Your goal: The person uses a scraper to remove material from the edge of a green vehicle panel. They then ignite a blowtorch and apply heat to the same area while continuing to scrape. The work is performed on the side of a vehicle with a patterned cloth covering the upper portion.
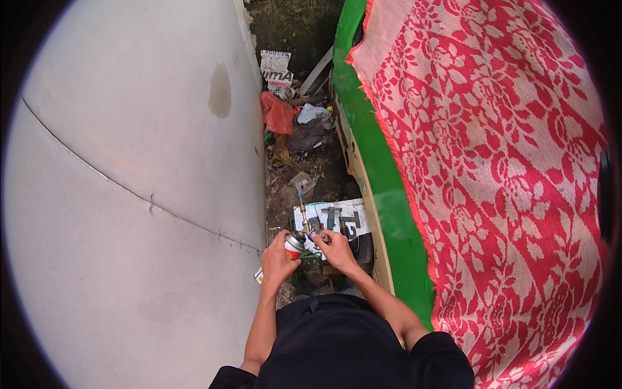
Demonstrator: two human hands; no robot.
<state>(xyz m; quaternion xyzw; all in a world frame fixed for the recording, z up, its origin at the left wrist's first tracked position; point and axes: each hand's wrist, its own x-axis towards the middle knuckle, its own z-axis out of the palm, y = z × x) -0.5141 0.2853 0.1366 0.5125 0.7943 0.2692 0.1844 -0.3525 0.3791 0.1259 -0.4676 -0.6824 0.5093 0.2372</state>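
Note:
My left hand [282,259] is closed round a red-and-white gas canister [293,249] with a silver top. A brass torch head [304,217] is mounted on it and points away from me, with a blue flame [300,191] at its tip. My right hand [332,249] has its fingers closed on the torch's valve, just right of the canister. Beneath the torch lies a white printed board [353,214], with some dark tools or parts on it that I cannot make out clearly.
A pale wall [129,162] rises at the left. At the right is a green ledge [398,233] with a red-and-white floral cloth [505,162]. Litter, including a red plastic bag [277,113], lies along the narrow gap ahead, with a pale plank [316,71] farther back.

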